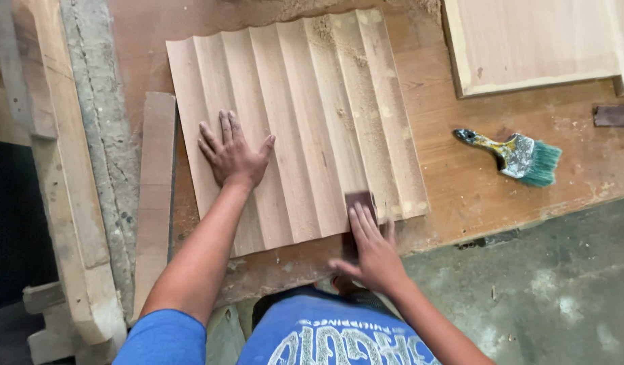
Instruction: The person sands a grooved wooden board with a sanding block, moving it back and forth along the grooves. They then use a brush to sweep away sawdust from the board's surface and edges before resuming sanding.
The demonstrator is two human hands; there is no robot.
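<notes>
Head view: a fluted wooden panel lies flat on the table, its ridges running from about 6 o'clock toward 12, tilted a little to the left. The left hand rests on the panel's lower left part, palm down and fingers spread, gripping nothing — it looks placed to pin the panel so that it does not slide. The right hand is at the panel's near edge, at about 5 o'clock from the left hand, with fingers laid flat and pressed together on a dark sanding block; the block sits in one of the grooves, held down by pressure rather than pinched. The hand is slightly blurred. Pale sawdust lies along the grooves toward 12 o'clock.

At 3 o'clock, well apart from the panel, a paintbrush with green bristles lies on the table — within reach, but off the work. A pale board sits at 1 o'clock, and a narrow wood strip lies beside the panel at 9 o'clock.
</notes>
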